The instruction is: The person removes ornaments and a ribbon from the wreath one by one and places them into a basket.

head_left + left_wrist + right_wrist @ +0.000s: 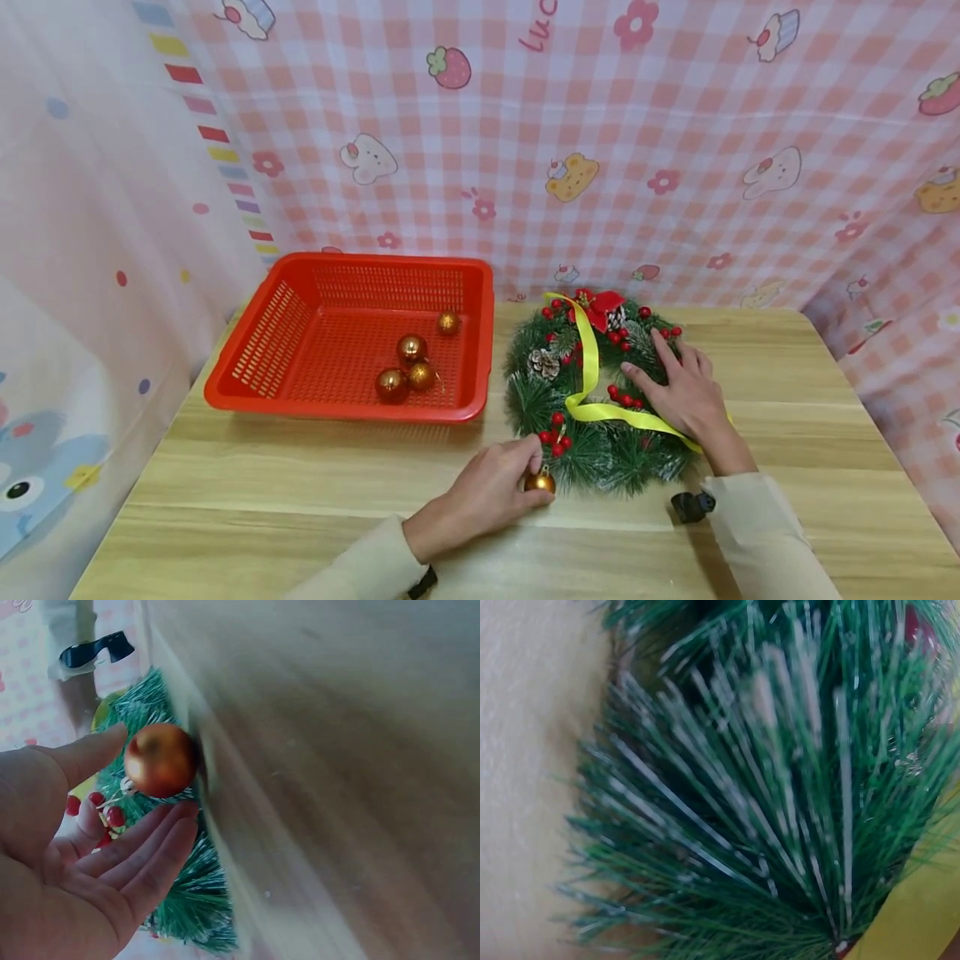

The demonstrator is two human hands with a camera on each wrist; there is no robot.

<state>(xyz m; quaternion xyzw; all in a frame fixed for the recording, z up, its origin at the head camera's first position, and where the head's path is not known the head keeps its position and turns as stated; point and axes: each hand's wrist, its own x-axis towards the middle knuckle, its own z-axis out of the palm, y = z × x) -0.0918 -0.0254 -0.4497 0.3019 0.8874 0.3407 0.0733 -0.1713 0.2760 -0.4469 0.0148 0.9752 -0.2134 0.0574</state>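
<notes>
A green wreath with red berries, pinecones and a red flower lies on the table. Just at its front left edge sits a gold ball ornament, its string leading toward the berries. My left hand is around this ball; in the left wrist view the thumb tip is right at its side and the relaxed fingers lie just below it. My right hand rests with spread fingers on the wreath's right side. A yellow ribbon runs across the wreath and under that hand.
To the left stands a red plastic basket with several gold balls inside. Behind the table hangs a pink checked curtain, and another cloth hangs at the left.
</notes>
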